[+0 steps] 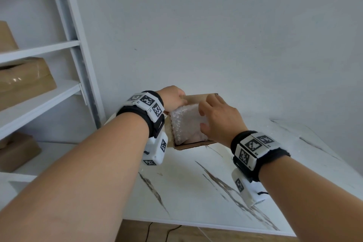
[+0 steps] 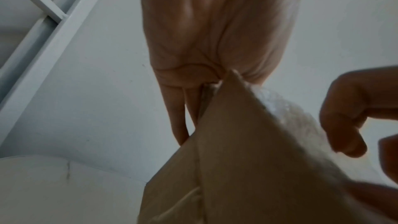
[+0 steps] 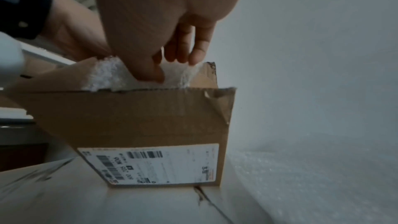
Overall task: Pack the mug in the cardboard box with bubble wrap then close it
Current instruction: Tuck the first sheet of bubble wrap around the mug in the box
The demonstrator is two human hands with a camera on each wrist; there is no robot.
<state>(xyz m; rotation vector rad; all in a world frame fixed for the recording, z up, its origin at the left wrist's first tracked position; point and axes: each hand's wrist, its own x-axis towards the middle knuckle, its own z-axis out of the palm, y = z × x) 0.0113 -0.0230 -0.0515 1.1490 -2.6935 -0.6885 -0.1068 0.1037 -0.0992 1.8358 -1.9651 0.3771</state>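
An open brown cardboard box (image 1: 193,144) stands on the white marble-pattern table (image 1: 196,192) close to the wall; a shipping label (image 3: 150,164) covers its side. A bundle of bubble wrap (image 1: 184,122) fills the box and rises a little above its rim (image 3: 103,76). The mug is hidden inside the wrap. My left hand (image 1: 177,99) holds the box's far left corner (image 2: 232,77), fingers (image 2: 178,117) down the outside. My right hand (image 1: 203,117) grasps the top of the bundle, thumb (image 3: 155,72) and curled fingers (image 3: 193,55) pressed into the wrap.
A loose sheet of bubble wrap (image 3: 312,176) lies on the table right of the box. White shelves (image 1: 39,92) with brown parcels (image 1: 23,78) stand at the left. The wall is just behind the box. Cables (image 1: 157,230) hang below the table's near edge.
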